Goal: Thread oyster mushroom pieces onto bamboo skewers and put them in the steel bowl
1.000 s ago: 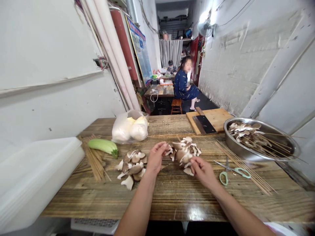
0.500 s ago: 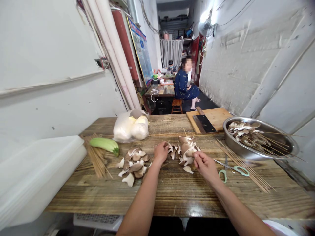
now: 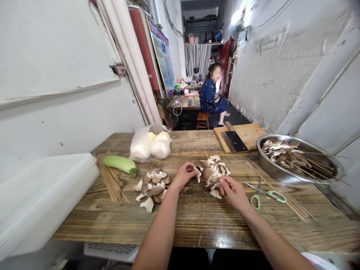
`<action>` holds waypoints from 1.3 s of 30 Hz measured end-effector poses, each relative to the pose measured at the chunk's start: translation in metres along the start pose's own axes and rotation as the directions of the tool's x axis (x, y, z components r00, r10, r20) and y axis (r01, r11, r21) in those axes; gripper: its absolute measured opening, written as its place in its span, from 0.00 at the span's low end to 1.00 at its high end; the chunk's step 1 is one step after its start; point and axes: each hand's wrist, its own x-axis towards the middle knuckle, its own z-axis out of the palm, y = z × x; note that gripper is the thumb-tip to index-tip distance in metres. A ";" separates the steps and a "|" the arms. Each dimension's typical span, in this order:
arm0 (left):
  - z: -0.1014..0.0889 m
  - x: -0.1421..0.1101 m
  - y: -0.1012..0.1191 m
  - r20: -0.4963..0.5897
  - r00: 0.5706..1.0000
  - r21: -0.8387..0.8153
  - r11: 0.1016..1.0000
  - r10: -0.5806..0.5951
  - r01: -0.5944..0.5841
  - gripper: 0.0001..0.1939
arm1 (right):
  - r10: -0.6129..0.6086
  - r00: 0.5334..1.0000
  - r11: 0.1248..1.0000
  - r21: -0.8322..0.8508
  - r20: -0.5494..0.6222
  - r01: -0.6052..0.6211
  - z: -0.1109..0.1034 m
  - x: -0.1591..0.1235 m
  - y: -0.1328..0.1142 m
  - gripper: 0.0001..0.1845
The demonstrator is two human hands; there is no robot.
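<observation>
My left hand (image 3: 185, 174) is closed in a pinch on small pieces of oyster mushroom (image 3: 199, 174) at the left side of a heap. My right hand (image 3: 233, 190) is also closed, its thumb and fingertips pinching the edge of a mushroom at the right front of that heap of oyster mushrooms (image 3: 215, 170). A thin stick tip pokes out behind the heap; whether a skewer runs through the held pieces cannot be seen. Another pile of oyster mushrooms (image 3: 154, 187) lies left of my left forearm. Scissors (image 3: 260, 192) with pale green handles lie right of my right hand.
Bamboo skewers (image 3: 281, 193) lie beside a steel basin (image 3: 260, 159) of skewered mushrooms. A cleaver (image 3: 235, 141) rests on a cutting board (image 3: 250, 133). At left are a green squash (image 3: 120, 165), more skewers (image 3: 111, 182), a plastic bag (image 3: 140, 144) and white tubs (image 3: 56, 195). Two people sit beyond.
My left hand's fingers have shifted slightly right against the mushroom pieces, which now sit closer to the heap. My right hand has moved slightly left and down along the heap's edge.
</observation>
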 end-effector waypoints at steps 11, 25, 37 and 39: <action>-0.021 -0.013 0.011 -0.032 0.997 0.183 0.981 0.076 -0.069 0.22 | -0.021 0.996 0.997 -0.066 0.091 0.027 0.002 0.000 0.011 0.18; -0.002 -0.034 0.016 0.381 0.923 0.646 0.701 0.046 -0.302 0.09 | 0.059 0.997 0.998 0.038 -0.057 -0.057 -0.002 0.000 -0.008 0.18; -0.011 -0.020 0.024 -0.223 0.975 -0.194 0.981 -0.015 -0.029 0.14 | -0.017 0.985 0.999 -0.047 0.169 0.026 0.004 -0.004 0.001 0.17; -0.012 -0.017 0.021 -0.225 0.972 -0.384 0.923 -0.070 -0.022 0.14 | -0.029 0.976 0.997 -0.064 0.217 0.044 0.006 -0.005 0.002 0.17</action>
